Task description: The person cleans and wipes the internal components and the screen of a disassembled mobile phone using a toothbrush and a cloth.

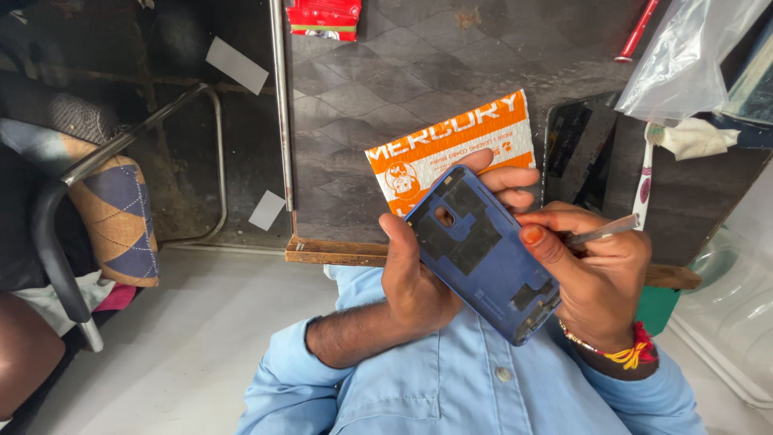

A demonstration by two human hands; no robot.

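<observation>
The dark desk [386,89] filled the upper frame, an orange-and-white packet [451,145] lying at its near edge. At centre, the left hand [419,274] was closed around a blue phone back cover [483,258], tilting its inner side up for access. The right hand [596,274] pinched metal tweezers [600,232] against the cover's right edge.

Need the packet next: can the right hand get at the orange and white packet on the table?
Probably not yet: the right hand holds a metal tool, and the blue phone cover in the left hand overlaps the orange and white packet.
</observation>
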